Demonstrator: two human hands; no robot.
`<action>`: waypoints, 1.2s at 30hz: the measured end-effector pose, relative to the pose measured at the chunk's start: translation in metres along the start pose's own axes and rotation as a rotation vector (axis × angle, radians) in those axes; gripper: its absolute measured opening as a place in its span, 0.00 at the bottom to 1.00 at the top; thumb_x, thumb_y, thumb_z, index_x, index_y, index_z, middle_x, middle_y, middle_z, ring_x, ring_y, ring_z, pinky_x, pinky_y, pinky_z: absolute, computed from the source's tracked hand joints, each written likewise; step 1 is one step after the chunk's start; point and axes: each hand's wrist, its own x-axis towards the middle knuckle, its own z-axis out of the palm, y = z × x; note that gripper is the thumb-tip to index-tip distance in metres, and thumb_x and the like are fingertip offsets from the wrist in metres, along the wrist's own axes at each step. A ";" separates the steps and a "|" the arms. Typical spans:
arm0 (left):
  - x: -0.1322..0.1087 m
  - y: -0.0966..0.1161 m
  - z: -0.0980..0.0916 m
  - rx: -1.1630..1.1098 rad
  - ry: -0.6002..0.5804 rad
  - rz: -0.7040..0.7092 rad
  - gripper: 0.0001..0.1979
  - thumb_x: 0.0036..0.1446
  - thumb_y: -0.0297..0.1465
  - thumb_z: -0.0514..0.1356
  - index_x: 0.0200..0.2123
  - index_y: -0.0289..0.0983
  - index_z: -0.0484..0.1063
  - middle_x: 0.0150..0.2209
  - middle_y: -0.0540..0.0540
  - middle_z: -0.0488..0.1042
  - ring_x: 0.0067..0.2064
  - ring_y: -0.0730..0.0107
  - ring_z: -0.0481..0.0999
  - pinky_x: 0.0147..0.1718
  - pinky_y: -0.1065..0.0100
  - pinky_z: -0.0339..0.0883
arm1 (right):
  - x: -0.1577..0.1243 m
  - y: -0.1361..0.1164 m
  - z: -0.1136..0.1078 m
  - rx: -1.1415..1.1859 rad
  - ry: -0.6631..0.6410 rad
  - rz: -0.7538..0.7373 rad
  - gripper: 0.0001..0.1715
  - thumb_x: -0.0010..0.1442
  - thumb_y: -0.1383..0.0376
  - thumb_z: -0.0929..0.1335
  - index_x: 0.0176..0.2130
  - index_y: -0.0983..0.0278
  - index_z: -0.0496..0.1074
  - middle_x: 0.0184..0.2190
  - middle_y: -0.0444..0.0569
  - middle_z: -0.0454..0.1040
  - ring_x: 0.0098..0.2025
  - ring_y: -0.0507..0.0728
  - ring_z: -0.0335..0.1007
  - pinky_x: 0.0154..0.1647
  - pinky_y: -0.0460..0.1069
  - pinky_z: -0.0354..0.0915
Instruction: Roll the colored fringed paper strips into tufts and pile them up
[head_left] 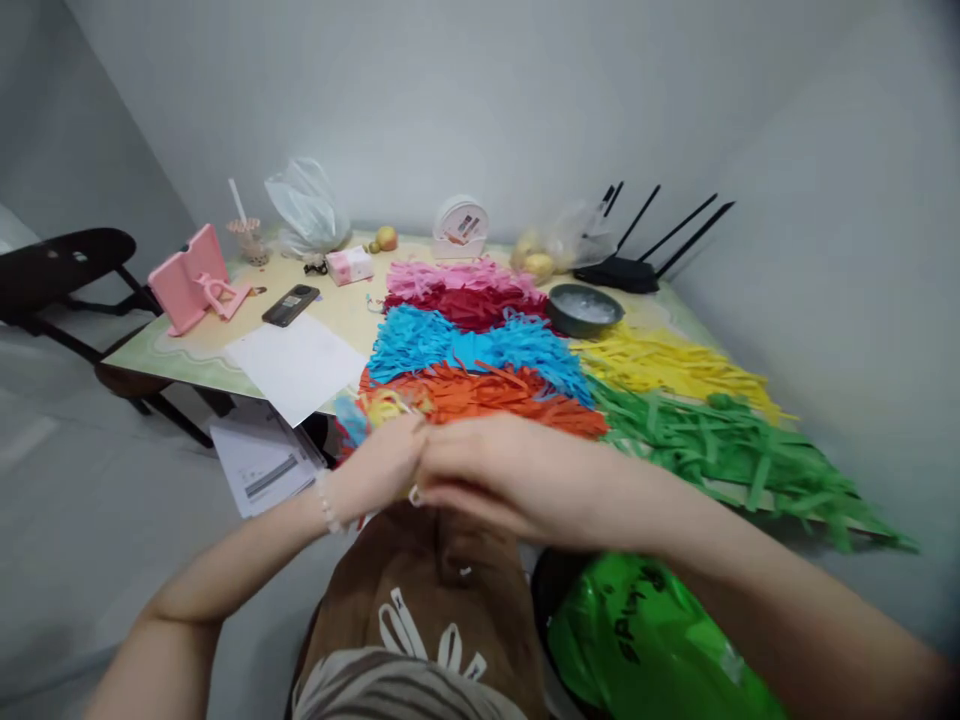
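My left hand (pixel 386 455) and my right hand (pixel 484 465) meet fingertip to fingertip above my lap, at the table's front edge. Both are closed, with most fingertips hidden. A bundle of multicoloured paper strips (pixel 379 405), yellow, blue and red, shows just past my left hand and seems to be in its grip. A small white loop (pixel 415 495) peeks out below the fingers of my right hand; what that hand pinches is hidden. White ribbon loops (pixel 405 625) lie on the brown cloth over my lap.
Fringed strips in pink, red, blue (pixel 469 348), orange (pixel 510 395), yellow (pixel 667 365) and green (pixel 720 445) cover the table. Around them are a dark bowl (pixel 583 312), router (pixel 622 272), phone (pixel 291 305), pink stand (pixel 193 285) and white paper (pixel 296 365). A green bag (pixel 645 640) sits lower right.
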 end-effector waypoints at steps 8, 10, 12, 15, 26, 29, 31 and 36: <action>-0.023 -0.004 -0.019 -0.516 0.275 -0.164 0.09 0.59 0.31 0.61 0.42 0.38 0.78 0.40 0.44 0.81 0.41 0.60 0.79 0.44 0.63 0.72 | 0.009 0.114 0.041 0.231 0.507 0.279 0.14 0.65 0.59 0.65 0.31 0.64 0.72 0.25 0.45 0.71 0.27 0.53 0.65 0.30 0.47 0.60; -0.020 -0.023 -0.022 -0.718 0.493 -0.345 0.10 0.52 0.32 0.68 0.39 0.37 0.78 0.35 0.46 0.81 0.35 0.64 0.79 0.37 0.66 0.72 | 0.009 0.114 0.064 0.335 0.600 0.315 0.15 0.64 0.55 0.65 0.33 0.63 0.73 0.27 0.46 0.73 0.29 0.54 0.67 0.31 0.47 0.62; -0.013 -0.036 -0.021 -0.866 0.662 -0.440 0.14 0.47 0.32 0.71 0.38 0.36 0.77 0.33 0.47 0.81 0.32 0.66 0.78 0.34 0.68 0.72 | 0.016 0.105 0.083 0.447 0.670 0.338 0.17 0.63 0.53 0.64 0.39 0.62 0.73 0.29 0.47 0.74 0.30 0.55 0.69 0.31 0.48 0.64; -0.005 -0.045 -0.023 -0.980 0.780 -0.478 0.16 0.44 0.34 0.73 0.37 0.33 0.79 0.34 0.45 0.81 0.32 0.65 0.79 0.35 0.67 0.73 | 0.040 0.092 0.104 0.462 0.680 0.396 0.22 0.58 0.51 0.67 0.46 0.63 0.71 0.32 0.48 0.73 0.31 0.57 0.69 0.31 0.49 0.66; 0.034 -0.068 -0.112 -0.746 0.824 -0.284 0.15 0.47 0.36 0.73 0.33 0.33 0.77 0.33 0.46 0.79 0.42 0.62 0.80 0.40 0.68 0.74 | 0.132 0.126 0.053 0.176 0.756 0.157 0.05 0.58 0.67 0.66 0.37 0.62 0.72 0.42 0.53 0.70 0.49 0.62 0.64 0.54 0.57 0.61; 0.058 -0.080 -0.134 -0.874 0.845 -0.190 0.12 0.50 0.34 0.71 0.32 0.34 0.74 0.32 0.46 0.78 0.46 0.58 0.80 0.40 0.66 0.75 | 0.152 0.135 0.031 0.313 0.800 0.094 0.19 0.55 0.65 0.69 0.48 0.61 0.70 0.54 0.54 0.68 0.60 0.64 0.58 0.63 0.58 0.54; 0.066 -0.088 -0.145 -0.906 0.901 -0.168 0.09 0.53 0.31 0.69 0.32 0.34 0.72 0.32 0.47 0.77 0.47 0.58 0.80 0.41 0.66 0.75 | 0.160 0.143 0.029 0.555 0.724 0.127 0.22 0.59 0.57 0.68 0.52 0.61 0.67 0.55 0.53 0.69 0.60 0.63 0.61 0.61 0.57 0.59; 0.059 -0.102 -0.163 -0.882 0.909 -0.190 0.08 0.55 0.32 0.66 0.30 0.35 0.72 0.30 0.47 0.77 0.43 0.61 0.80 0.39 0.68 0.76 | 0.151 0.165 0.054 1.003 0.464 0.324 0.31 0.67 0.43 0.54 0.54 0.59 0.66 0.42 0.54 0.77 0.42 0.62 0.74 0.37 0.53 0.70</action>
